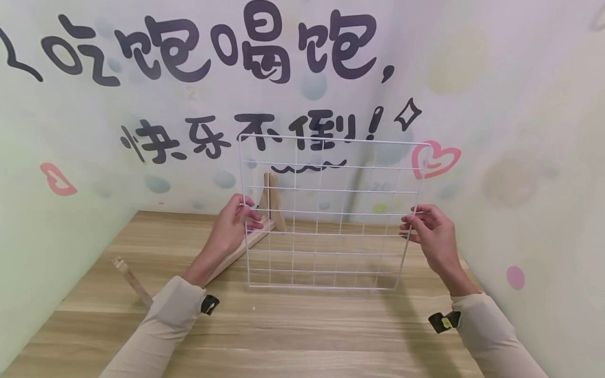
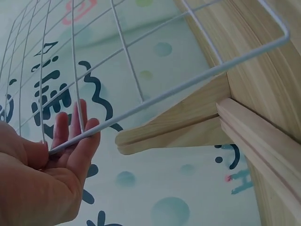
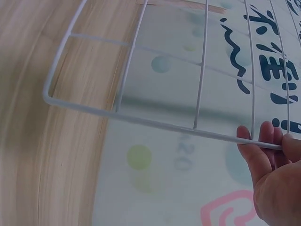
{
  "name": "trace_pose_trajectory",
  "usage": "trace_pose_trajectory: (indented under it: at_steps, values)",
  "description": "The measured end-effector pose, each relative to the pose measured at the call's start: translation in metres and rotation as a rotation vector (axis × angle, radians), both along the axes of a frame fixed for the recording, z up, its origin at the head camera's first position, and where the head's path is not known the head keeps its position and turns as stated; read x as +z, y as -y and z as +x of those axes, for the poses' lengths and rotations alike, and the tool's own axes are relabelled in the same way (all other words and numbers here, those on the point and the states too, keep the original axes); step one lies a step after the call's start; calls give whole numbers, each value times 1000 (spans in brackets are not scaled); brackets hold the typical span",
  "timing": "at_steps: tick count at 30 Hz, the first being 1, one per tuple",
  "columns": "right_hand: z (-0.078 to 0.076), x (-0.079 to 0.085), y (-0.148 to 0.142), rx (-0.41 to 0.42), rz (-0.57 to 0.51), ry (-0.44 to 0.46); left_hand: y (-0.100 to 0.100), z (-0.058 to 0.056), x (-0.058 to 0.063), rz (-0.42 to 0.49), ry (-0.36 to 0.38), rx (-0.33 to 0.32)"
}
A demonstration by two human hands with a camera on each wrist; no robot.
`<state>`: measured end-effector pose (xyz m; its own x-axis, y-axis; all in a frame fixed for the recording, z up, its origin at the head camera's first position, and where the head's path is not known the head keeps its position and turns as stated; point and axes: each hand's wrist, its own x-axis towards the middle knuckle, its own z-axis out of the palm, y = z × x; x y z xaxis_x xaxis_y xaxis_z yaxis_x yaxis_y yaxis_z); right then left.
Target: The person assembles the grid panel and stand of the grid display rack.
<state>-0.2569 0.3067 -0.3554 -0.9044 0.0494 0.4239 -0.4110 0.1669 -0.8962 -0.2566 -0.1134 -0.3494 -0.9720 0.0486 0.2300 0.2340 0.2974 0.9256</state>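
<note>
A white wire grid panel (image 1: 319, 212) stands upright between my two hands, its lower edge close over the wooden tabletop. At its left side, the left hand (image 1: 231, 226) grips the outer wire, thumb on one side and fingers curled behind. My right hand (image 1: 432, 231) pinches the opposite side wire at about the same height. In the left wrist view, the left fingers (image 2: 87, 146) wrap the thick edge wire (image 2: 188, 87). From the right wrist, the thumb and fingers (image 3: 256, 157) hold the edge near a crossing wire.
Behind the panel's left part stands a wooden frame, with a tapered upright (image 1: 273, 194) and a long rail (image 1: 246, 252) running toward me. A notched wooden end piece (image 1: 132, 281) sticks up left of my left forearm. A printed wall (image 1: 520, 131) closes off the back and sides.
</note>
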Motion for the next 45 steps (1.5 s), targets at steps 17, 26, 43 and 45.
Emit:
trace_pose_trajectory:
  at_steps: [17, 26, 43, 45]
  values:
    - [2, -1, 2, -4, -69, -12, -10, -3, -5, 226, -13, 28]
    - [3, 0, 6, -35, -1, -14, -13, 0, -2, 336, -32, 95]
    - [6, 2, 16, -210, 299, -27, -20, -1, -7, 491, -104, 141]
    - [8, 4, 20, -253, 316, -18, -20, -1, -5, 484, -109, 154]
